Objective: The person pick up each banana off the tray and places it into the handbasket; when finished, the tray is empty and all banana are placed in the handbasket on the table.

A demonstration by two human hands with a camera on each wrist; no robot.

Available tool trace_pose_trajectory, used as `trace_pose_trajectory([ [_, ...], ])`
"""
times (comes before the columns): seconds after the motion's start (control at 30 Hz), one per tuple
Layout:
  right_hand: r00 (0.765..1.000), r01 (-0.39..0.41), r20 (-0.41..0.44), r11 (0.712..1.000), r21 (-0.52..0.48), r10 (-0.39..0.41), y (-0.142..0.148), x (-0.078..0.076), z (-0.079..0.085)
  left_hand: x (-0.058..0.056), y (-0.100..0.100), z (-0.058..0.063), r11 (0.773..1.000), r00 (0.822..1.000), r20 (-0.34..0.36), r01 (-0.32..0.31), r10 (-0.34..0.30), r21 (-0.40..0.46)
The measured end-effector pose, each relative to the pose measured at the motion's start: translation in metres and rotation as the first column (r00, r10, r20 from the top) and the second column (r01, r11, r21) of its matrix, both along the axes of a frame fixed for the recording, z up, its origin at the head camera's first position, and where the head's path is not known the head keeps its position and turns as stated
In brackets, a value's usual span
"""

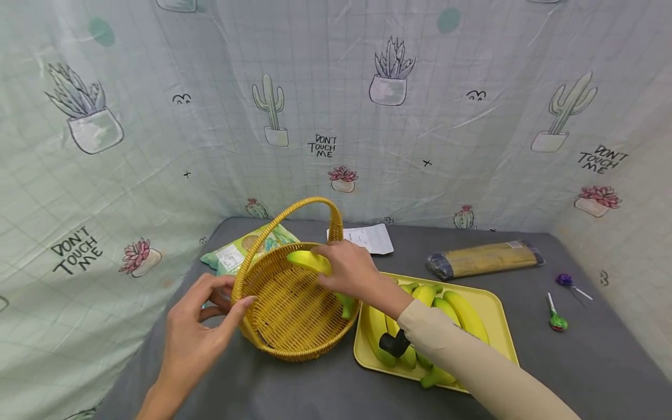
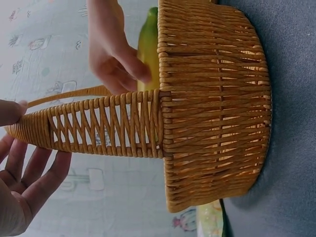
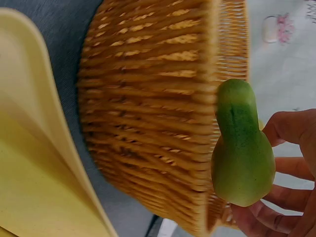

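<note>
A yellow wicker basket (image 1: 301, 353) with a tall arched handle stands on the grey table. My left hand (image 1: 196, 335) holds one side of the handle (image 2: 106, 126), its thumb on one edge and its fingertips on the other. Over the basket's opening, my right hand (image 1: 349, 268) grips a banana (image 1: 310, 261) from above. The green stem end of that banana (image 3: 243, 143) points toward the right wrist camera, close by the rim. Beside the basket, a yellow tray (image 1: 499, 318) carries several more bananas (image 1: 464, 315), partly hidden by my right forearm.
A green snack bag (image 1: 231, 256) lies behind the basket on the left, and a white packet (image 1: 375, 238) behind it on the right. Further right are a wrapped yellow-brown bundle (image 1: 485, 261), a purple lollipop (image 1: 564, 280) and a green lollipop (image 1: 557, 321). A patterned curtain (image 1: 420, 146) encloses the table.
</note>
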State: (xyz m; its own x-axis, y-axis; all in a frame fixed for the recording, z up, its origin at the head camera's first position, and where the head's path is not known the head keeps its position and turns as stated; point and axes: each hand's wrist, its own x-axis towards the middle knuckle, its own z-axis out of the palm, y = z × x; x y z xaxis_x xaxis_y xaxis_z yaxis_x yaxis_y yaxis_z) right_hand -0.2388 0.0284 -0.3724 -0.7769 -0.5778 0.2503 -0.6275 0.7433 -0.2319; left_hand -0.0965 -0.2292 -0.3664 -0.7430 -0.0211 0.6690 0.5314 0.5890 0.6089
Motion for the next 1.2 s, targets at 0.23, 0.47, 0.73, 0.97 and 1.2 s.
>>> trace_pose_trajectory([
  [0.23, 1.0, 0.006, 0.006, 0.996, 0.085, -0.007, -0.013, -0.014, -0.019, -0.002, 0.001, -0.006, 1.0, 1.0, 0.011, -0.004, 0.004, 0.029],
  [0.47, 1.0, -0.012, -0.002, 0.979, 0.204, 0.012, -0.02, -0.02, -0.032, 0.003, 0.001, -0.007, 0.999, 1.0, 0.02, -0.002, 0.002, 0.041],
  [0.73, 0.987, 0.034, -0.159, 0.927, 0.375, 0.029, -0.024, -0.021, -0.044, 0.0, 0.001, -0.005, 0.999, 0.999, 0.035, 0.013, -0.015, 0.051],
  [0.97, 0.982, 0.013, -0.182, 0.932, 0.362, 0.057, -0.02, -0.02, -0.046, 0.001, 0.002, -0.001, 0.998, 0.998, 0.052, 0.029, -0.033, 0.062],
  [1.2, 0.991, -0.06, -0.102, 0.974, 0.217, 0.084, -0.011, -0.008, -0.036, 0.001, 0.002, 0.0, 0.997, 0.997, 0.069, 0.028, -0.033, 0.07],
])
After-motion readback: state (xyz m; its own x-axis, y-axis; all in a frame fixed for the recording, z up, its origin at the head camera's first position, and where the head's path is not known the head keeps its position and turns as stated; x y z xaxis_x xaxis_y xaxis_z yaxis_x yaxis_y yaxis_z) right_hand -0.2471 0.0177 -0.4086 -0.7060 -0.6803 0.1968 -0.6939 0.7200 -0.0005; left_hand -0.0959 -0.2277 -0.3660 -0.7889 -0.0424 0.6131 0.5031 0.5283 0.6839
